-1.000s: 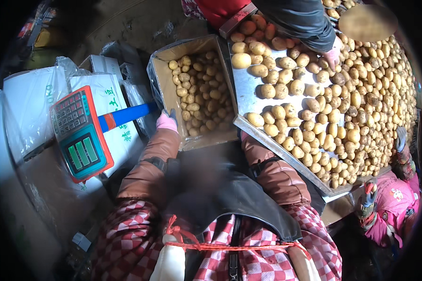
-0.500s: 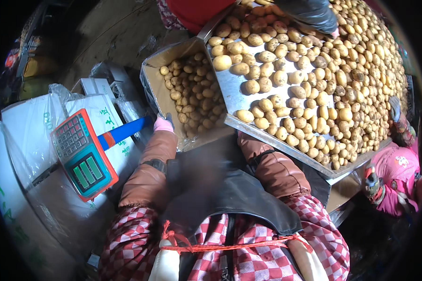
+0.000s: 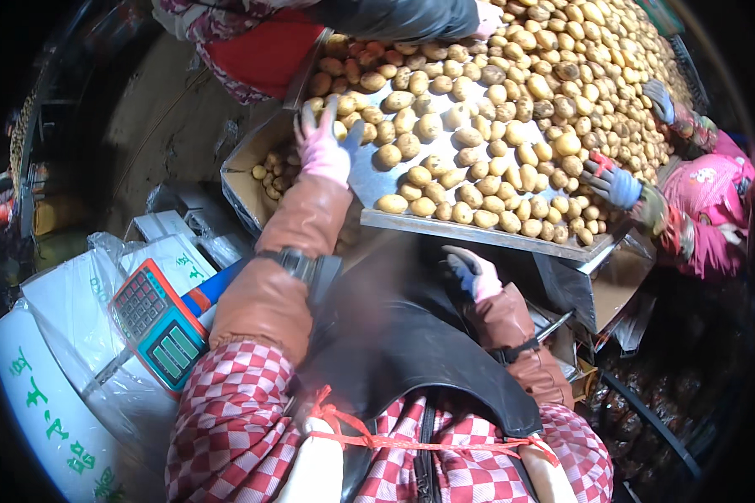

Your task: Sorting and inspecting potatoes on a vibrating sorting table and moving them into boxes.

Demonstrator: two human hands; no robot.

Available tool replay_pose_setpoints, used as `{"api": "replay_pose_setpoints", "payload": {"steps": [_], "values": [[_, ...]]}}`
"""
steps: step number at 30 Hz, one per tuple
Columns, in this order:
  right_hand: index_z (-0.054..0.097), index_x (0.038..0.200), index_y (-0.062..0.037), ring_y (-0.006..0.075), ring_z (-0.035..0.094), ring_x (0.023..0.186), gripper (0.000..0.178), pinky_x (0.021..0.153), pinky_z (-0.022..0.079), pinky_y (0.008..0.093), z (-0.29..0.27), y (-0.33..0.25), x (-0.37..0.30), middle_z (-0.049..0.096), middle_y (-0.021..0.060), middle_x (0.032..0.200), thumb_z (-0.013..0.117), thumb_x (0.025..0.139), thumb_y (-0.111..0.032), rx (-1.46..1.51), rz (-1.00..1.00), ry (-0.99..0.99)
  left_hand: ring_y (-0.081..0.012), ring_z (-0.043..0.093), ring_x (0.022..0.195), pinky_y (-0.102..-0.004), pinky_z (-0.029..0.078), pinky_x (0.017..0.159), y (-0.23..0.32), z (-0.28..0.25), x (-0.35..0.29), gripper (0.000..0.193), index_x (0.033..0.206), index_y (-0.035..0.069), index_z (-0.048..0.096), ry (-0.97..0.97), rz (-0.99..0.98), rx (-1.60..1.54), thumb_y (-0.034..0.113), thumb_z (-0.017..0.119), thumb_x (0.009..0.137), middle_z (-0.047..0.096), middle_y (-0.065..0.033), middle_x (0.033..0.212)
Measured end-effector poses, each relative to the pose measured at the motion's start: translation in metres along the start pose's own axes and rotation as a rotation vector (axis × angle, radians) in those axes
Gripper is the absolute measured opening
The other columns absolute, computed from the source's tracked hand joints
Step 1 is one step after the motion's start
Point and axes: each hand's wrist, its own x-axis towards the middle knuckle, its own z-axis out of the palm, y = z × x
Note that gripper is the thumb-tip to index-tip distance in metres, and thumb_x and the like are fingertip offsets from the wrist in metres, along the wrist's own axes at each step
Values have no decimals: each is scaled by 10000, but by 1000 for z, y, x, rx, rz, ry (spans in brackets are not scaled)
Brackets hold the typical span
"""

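My left hand (image 3: 325, 149), in a pink and grey glove, reaches over the left end of a metal sorting tray (image 3: 478, 234). Its fingers are spread and touch or hover just above potatoes (image 3: 346, 104) there; I cannot tell which. Under that forearm, a cardboard box (image 3: 242, 191) holds more potatoes, partly hidden by my arm. My right hand (image 3: 476, 277), gloved alike, is in front of the tray's near edge, below the rim. Its fingers are loosely bent and apart, with nothing seen in them.
An orange and teal scale display (image 3: 161, 327) on a blue post stands at left, beside plastic-wrapped white boxes (image 3: 67, 289). One co-worker's sleeve (image 3: 394, 18) reaches over the tray's far side. Another person's gloved hands (image 3: 614, 184) work at the right. An open carton (image 3: 617, 281) sits below the tray's right corner.
My left hand has moved from the box's near rim up to the potatoes at the tray's left end. My right hand has come into sight below the tray. The right-hand co-worker's hand now reaches onto the potatoes.
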Motion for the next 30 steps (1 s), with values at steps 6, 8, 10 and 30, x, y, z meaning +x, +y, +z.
{"api": "replay_pose_setpoints", "payload": {"steps": [6, 8, 10, 30], "values": [[662, 1330, -75, 38, 539, 678, 369, 570, 418, 194, -68, -36, -7, 723, 40, 1053, 642, 1022, -277, 110, -314, 380, -490, 210, 1462, -542, 276, 1208, 71, 57, -45, 564, 1329, 198, 645, -190, 193, 147, 492, 721, 854, 469, -140, 1500], [630, 1364, -63, 79, 622, 775, 397, 698, 499, 248, -85, -55, -1, 722, 29, 1040, 632, 1025, -270, -76, -360, 460, -479, 226, 1463, -535, 284, 1202, 71, 56, -48, 540, 1323, 200, 651, -167, 182, 131, 459, 731, 855, 473, -134, 1505], [608, 1383, -42, 126, 671, 976, 410, 865, 526, 301, -107, -63, 11, 728, 74, 1107, 620, 1028, -247, -281, -343, 488, -482, 237, 1459, -527, 289, 1199, 74, 49, -46, 530, 1327, 197, 651, -168, 176, 48, 437, 730, 861, 465, -149, 1512], [591, 1353, -100, 329, 563, 1253, 483, 1120, 388, 508, -128, -52, 57, 629, 114, 1308, 684, 888, -194, -1045, -775, 517, -340, 502, 1339, -401, 433, 1106, -49, 86, -6, 535, 1424, 158, 544, 187, -313, -362, 234, 729, 928, 476, -208, 1475]]}}
